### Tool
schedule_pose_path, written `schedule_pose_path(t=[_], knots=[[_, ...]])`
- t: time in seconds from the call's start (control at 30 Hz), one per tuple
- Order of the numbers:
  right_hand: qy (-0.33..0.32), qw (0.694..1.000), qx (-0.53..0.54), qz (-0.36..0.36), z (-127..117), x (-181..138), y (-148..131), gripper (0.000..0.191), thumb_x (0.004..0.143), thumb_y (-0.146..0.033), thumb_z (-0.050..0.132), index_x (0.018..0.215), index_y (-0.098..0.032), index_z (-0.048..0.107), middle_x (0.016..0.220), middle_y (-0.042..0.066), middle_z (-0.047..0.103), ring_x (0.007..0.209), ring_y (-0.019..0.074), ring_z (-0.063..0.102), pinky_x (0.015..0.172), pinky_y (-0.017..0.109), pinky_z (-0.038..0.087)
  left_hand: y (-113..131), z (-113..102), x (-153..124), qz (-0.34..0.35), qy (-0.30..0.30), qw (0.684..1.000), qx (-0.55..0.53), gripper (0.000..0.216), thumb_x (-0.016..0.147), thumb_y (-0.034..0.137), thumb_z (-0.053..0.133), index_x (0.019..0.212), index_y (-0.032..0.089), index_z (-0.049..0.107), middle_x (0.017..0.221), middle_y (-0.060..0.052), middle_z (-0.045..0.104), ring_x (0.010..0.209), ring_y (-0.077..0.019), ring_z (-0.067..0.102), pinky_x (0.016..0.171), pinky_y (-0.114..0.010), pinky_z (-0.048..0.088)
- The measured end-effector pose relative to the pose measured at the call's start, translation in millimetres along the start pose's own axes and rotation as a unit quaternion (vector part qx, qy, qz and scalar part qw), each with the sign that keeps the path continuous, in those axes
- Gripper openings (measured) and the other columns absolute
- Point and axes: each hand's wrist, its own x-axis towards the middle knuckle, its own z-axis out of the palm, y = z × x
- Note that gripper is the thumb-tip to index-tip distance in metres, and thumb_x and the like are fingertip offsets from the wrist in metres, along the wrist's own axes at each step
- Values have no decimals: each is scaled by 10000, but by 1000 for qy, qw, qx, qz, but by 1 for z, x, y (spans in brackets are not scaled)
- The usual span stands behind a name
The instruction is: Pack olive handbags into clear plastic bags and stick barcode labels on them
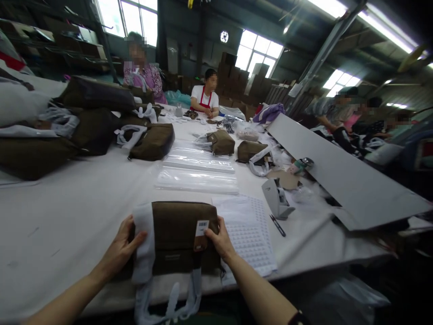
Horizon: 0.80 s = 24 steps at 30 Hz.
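Note:
A brown bag [176, 234] lies flat near the table's front edge, its white straps [169, 295] hanging over the edge. My left hand [122, 248] grips the bag's left side, over a white strap band [145, 243]. My right hand [219, 241] pinches the bag's right side at a brown tag [200, 243], just below a white barcode label [202, 227]. A sheet of small white stickers [248, 234] lies directly right of the bag.
Stacked clear plastic sleeves [198, 174] lie beyond the bag. More brown bags [152, 142] are piled at left and centre. A white tagging tool [275, 198], a black pen [278, 225] and a long grey board [338, 174] sit at right. Several people work at the far end.

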Motion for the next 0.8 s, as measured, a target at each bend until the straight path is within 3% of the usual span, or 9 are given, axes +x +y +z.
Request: schedule_pose_path(t=[0.1,0.17,0.23,0.27,0.37,0.43,0.5,0.67,0.8], knots=[[16,999,-25,42,2,20,-8,572,685,-391,687,1153,-222,405,1120,57,573,1002,212,578,892,353,461,-1,-9,23,-73,-20,997,-4,618,778,585,451,1216,149,445,1204,-142,510,1117,-307,509,932,-458,440],[53,997,-53,30,6,39,-13,639,685,-378,682,1214,-214,365,1156,77,549,1036,215,559,907,358,456,9,-15,38,-48,47,995,70,669,747,606,487,1193,108,473,1216,-186,484,1142,-352,472,928,-506,416],[97,990,-102,-22,11,55,-16,671,698,-346,665,1267,-204,339,1228,97,501,1117,220,504,962,370,419,30,-18,47,79,134,976,154,549,764,521,554,1154,135,529,1192,-171,497,1142,-338,456,950,-500,378],[109,984,-128,-52,13,60,-18,656,711,-326,649,1278,-200,344,1266,102,471,1157,222,469,993,376,392,42,-17,49,168,145,958,179,427,779,445,585,1112,178,568,1143,-134,533,1100,-303,481,946,-469,373],[90,977,-168,-93,16,70,-21,579,745,-284,605,1275,-202,385,1306,94,441,1200,221,422,1031,389,348,77,-1,55,348,32,919,180,128,820,246,593,935,250,648,882,-32,616,850,-188,540,824,-354,394],[66,981,-163,-82,14,73,-23,579,744,-278,611,1275,-205,391,1280,87,472,1176,219,446,1021,388,360,88,18,62,351,-48,919,173,104,843,223,561,875,230,660,797,-23,618,776,-174,521,745,-329,380],[56,985,-149,-66,12,75,-24,599,729,-283,635,1272,-210,392,1262,82,492,1144,218,475,1003,383,378,89,36,70,321,-81,925,185,119,853,233,547,849,216,665,772,-31,612,761,-183,505,707,-330,360],[57,989,-131,-40,10,76,-18,616,710,-299,668,1256,-213,395,1240,78,509,1101,212,507,977,367,402,81,60,80,307,-102,914,246,147,867,228,515,841,213,658,776,-43,604,768,-209,493,693,-355,332],[83,984,-150,-55,12,76,-14,616,723,-291,650,1268,-196,378,1257,96,482,1136,223,478,999,385,384,95,67,79,296,-122,903,286,220,881,153,423,775,169,614,762,-69,573,753,-221,488,680,-362,346]])
